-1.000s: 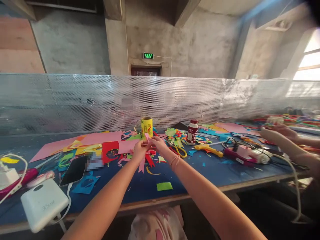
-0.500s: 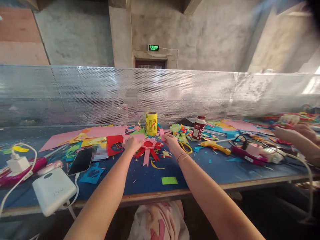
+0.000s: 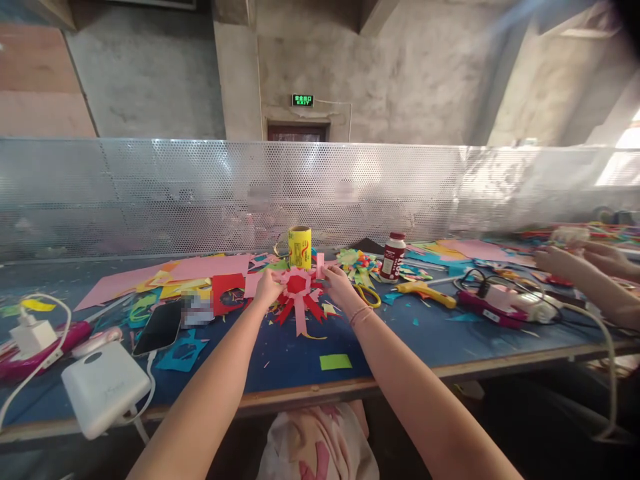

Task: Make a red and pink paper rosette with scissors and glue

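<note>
A red and pink paper rosette [image 3: 299, 283] with ribbon-like tails is between my hands in front of the yellow roll [image 3: 300, 247]. My left hand [image 3: 270, 287] has its fingers closed on the rosette's left edge. On the other side, my right hand [image 3: 338, 285] pinches a small pink paper strip [image 3: 320, 265], which stands upright near the rosette's right edge. A thin yellow paper curl [image 3: 315, 337] lies just below the tails. Closer to the table's front edge is a green paper rectangle [image 3: 335, 361].
Yellow scissors [image 3: 369, 296], a dark red bottle [image 3: 393, 257] and a yellow-handled tool [image 3: 427, 293] lie or stand to the right. A phone [image 3: 158, 327], a white power bank [image 3: 105, 389] and power strips are about. At far right are another person's hands [image 3: 560, 260].
The rosette is lifted slightly and tilted up, its red centre now facing me more. My left hand has moved a little right to its edge. The pink strip has turned more upright.
</note>
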Demonstrator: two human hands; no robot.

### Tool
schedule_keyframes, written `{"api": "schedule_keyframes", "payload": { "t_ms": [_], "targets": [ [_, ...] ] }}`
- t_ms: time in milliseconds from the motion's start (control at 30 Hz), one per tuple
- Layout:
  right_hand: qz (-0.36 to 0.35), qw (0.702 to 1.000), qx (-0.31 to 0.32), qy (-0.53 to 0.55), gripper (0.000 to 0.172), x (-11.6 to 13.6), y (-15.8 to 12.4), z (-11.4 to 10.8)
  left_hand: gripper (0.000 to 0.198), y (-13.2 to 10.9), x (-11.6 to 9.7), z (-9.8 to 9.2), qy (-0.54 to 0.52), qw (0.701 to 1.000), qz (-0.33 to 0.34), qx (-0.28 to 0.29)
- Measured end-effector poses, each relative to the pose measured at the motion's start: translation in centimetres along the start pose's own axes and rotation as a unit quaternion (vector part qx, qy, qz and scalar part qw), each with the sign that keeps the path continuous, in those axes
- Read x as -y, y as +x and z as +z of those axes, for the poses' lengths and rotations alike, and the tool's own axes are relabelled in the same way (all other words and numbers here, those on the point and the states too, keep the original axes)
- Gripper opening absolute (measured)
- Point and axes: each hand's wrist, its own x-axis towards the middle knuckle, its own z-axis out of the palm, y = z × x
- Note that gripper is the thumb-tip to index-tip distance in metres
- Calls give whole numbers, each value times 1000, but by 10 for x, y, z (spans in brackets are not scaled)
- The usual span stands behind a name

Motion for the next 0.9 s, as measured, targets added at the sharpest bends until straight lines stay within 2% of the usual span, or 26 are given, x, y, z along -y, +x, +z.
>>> {"api": "schedule_keyframes", "payload": {
  "t_ms": [167,233,300,367,467,600,667,767,900],
  "targets": [
    [-64,995,31,67,30,9,0,1,47,-2,-12,-1,-195,979,-61,-14],
    [-77,992,31,91,28,13,0,0,43,-4,-16,-3,-292,952,-85,15],
    [-87,989,29,114,25,16,0,-1,37,-7,-20,-4,-349,931,-83,61],
    [-95,987,26,126,23,20,-1,-3,31,-9,-22,-5,-373,921,-65,91],
    [-107,987,6,121,22,22,0,-7,28,-10,-22,-6,-395,913,-48,92],
    [-94,988,-96,73,24,20,6,-15,29,-9,-23,-9,-427,900,-54,62],
    [-64,989,-129,33,23,16,9,-17,28,-10,-24,-13,-446,890,-60,73],
    [-30,992,-120,-5,20,12,10,-17,26,-11,-26,-16,-470,875,-54,100],
    [-6,995,-98,-34,16,7,5,-8,26,-12,-27,-19,-486,867,-49,96]
  ]
}}
